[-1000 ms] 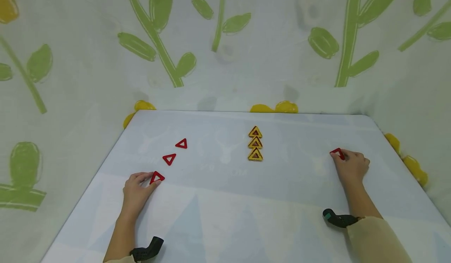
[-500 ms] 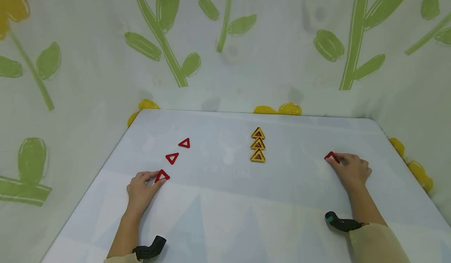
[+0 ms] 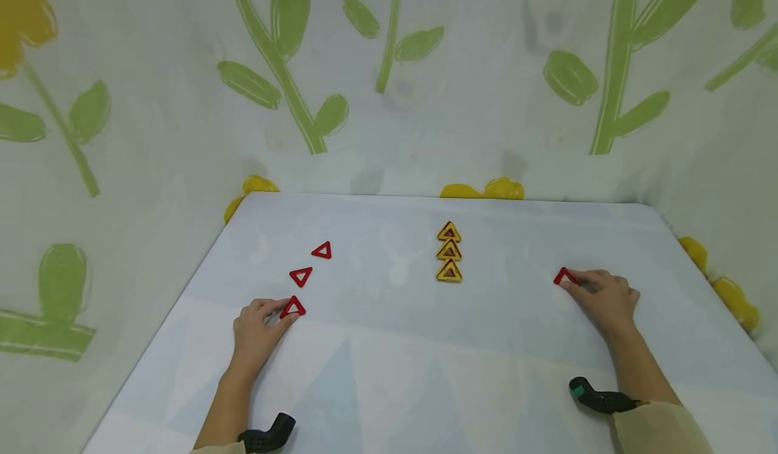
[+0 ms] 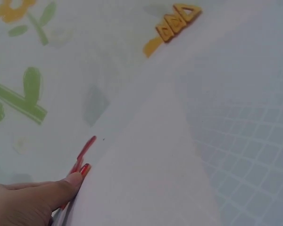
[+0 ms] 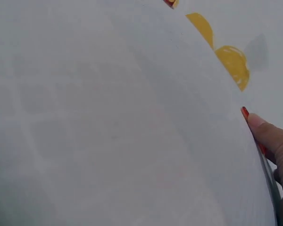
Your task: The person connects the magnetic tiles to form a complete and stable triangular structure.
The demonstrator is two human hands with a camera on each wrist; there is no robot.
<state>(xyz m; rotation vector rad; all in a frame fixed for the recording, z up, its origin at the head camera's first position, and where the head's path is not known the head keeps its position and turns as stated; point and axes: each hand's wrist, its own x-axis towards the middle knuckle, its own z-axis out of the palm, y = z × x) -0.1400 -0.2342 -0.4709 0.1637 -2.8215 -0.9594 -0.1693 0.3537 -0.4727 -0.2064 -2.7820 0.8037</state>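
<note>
On the table's left side my left hand (image 3: 258,329) pinches a red triangle frame (image 3: 294,298) between thumb and fingers. Two more red triangle frames, a nearer one (image 3: 301,277) and a farther one (image 3: 323,250), lie just beyond it. Over at the right, my right hand (image 3: 604,298) holds another red triangle frame (image 3: 562,272) by thumb and fingertips, partly covered by them. In the right wrist view only a thin red edge of this triangle (image 5: 245,113) shows beside the thumb. Three yellow triangles (image 3: 449,251) with dark red centres stand in a column between the hands.
The pale table (image 3: 401,373) has a printed pattern and rounded far corners. Behind it and at its sides hangs a white cloth (image 3: 462,116) with green leaves and yellow flowers. Each wrist wears a black camera, the left one (image 3: 270,434) and the right one (image 3: 598,397).
The left hand has shifted slightly to the right with its red triangle. The right hand has drawn its triangle a little to the left. The whole view has also shifted slightly.
</note>
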